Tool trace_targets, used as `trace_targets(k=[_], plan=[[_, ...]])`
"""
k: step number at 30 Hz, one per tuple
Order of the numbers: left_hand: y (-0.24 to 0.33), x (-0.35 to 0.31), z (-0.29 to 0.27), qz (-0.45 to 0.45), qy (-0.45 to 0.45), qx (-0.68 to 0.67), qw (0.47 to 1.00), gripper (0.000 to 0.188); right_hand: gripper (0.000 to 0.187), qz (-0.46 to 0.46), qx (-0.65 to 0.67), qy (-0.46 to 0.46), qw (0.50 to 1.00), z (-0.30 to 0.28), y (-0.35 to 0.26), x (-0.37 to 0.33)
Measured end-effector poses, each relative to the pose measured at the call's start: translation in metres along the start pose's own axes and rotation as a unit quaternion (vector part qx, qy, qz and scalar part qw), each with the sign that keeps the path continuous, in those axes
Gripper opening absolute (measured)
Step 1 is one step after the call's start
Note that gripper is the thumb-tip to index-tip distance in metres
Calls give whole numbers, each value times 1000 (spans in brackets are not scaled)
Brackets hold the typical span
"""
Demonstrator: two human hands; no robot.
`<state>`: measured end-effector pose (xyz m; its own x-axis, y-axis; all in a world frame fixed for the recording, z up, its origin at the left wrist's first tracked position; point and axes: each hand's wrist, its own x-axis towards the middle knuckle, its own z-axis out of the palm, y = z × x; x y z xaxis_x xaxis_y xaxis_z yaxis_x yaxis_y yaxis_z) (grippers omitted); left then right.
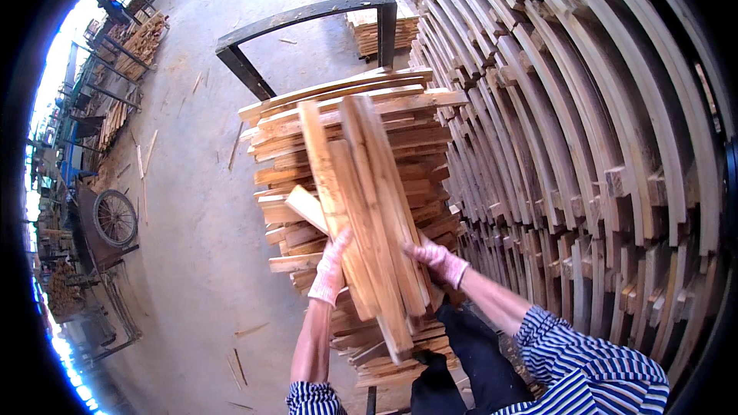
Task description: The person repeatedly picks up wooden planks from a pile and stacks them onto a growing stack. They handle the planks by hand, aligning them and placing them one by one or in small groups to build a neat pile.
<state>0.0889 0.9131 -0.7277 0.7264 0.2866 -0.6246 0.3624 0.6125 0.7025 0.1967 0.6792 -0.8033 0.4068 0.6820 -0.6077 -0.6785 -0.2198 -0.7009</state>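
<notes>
A bundle of several long wooden strips [369,215] is gripped between my two hands, in front of a stacked pile of wood strips [284,146]. My left hand [330,267], in a pinkish-white work glove, closes on the bundle's left side. On the right side my right hand [438,260], gloved alike, presses against the strips with its fingers partly behind them. The held strips point away from me, their ends uneven. A shorter pale strip [307,209] sticks out to the left beside the bundle.
A black metal frame [307,21] rises at the pile's far end. Tall racks of stacked boards [553,100] line the right side. Another wood stack [377,27] stands farther back. Loose slivers lie on the concrete floor [184,261]. At left is a cart with a spoked wheel [115,218].
</notes>
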Motion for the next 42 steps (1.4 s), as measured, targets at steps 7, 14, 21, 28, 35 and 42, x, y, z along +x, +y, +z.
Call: trace_targets(k=[7,14,21,28,35,42], plan=[[-18,-81,-13,-87,-19,-36,995,75,81,46,118,-1,992,49,69,-94],[-45,-140,-7,-134,-17,-55,989,88,80,73,176,31,981,85,22,-194],[19,-264,28,-30,1,1,1000,85,87,-56,62,-49,995,128,-62,-277],[156,-376,130,254,-158,35,953,88,91,-246,-84,-108,960,174,-223,-337],[302,-469,270,415,-243,-7,877,84,92,-422,-239,-237,842,238,-465,-494],[439,-532,463,480,-408,-76,773,80,85,-519,-400,17,755,222,-612,-738]])
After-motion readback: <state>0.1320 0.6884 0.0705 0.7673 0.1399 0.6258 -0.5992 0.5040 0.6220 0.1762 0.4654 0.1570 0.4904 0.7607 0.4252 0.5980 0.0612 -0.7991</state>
